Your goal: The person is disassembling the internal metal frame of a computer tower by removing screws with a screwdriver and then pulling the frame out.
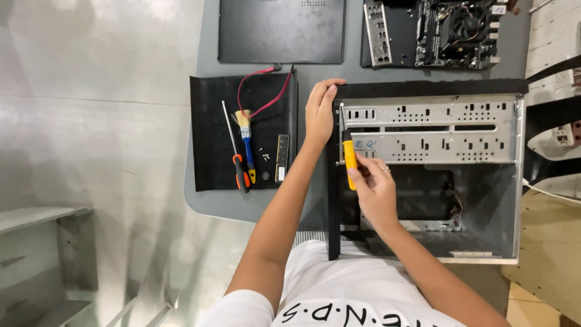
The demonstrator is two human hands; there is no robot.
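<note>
Black mat (pixel 209 151) with orange-handled screwdriver (pixel 236 154), paintbrush (pixel 245 133), memory stick (pixel 282 157); motherboard (pixel 454 30) beyond.

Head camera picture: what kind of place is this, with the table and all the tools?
Probably a computer repair bench. An opened computer case lies on the grey table, a motherboard sits beyond it, and a screwdriver and brush rest on a black mat.

Bench (pixel 315 71): I am seeing a grey top with a rounded near-left corner, carrying everything here.
Left: a black mat (pixel 212 139) is lying flat on it.
Centre-right: an open computer case (pixel 423 175) is sitting on it, overhanging the near edge.
Far centre: a black side panel (pixel 281 30) is lying flat.
Far right: a motherboard (pixel 454 30) is resting beside that panel.
</note>
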